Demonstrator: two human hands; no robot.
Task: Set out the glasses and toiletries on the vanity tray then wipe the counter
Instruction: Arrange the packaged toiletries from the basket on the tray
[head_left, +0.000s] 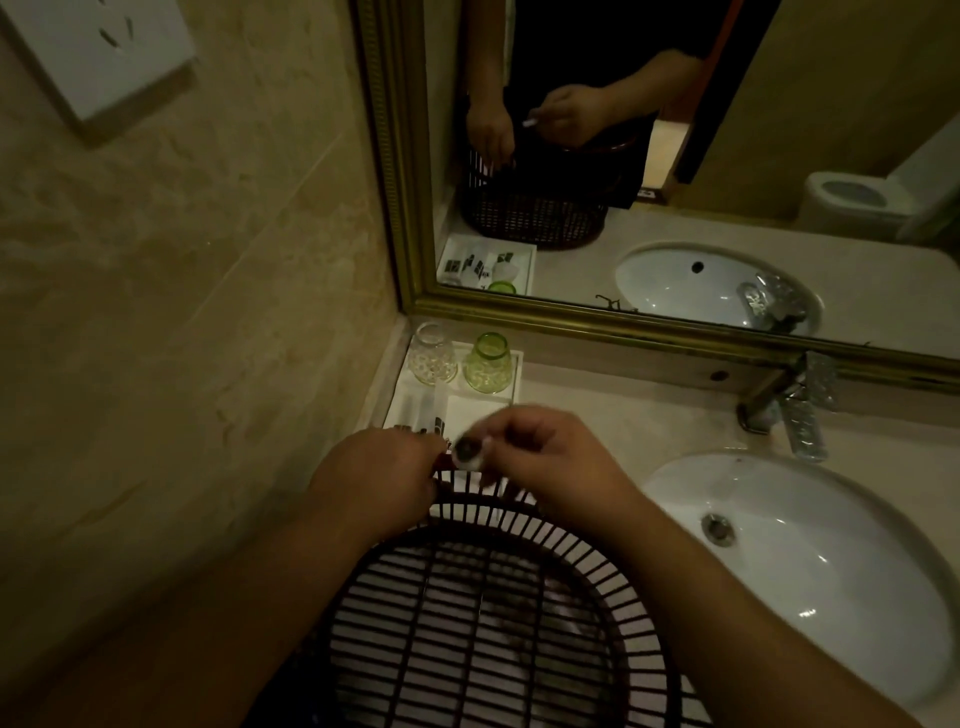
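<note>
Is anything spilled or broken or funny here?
Nothing stands out. The clear glass and green glass stand side by side on the tray, no spills show, and the right hand holds a small white toiletry over the basket.

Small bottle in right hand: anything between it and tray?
Nothing visible. The small bottle, pinched by the right hand, hovers over the basket rim; bare tray lies beyond, clear glass and green glass at its back.
</note>
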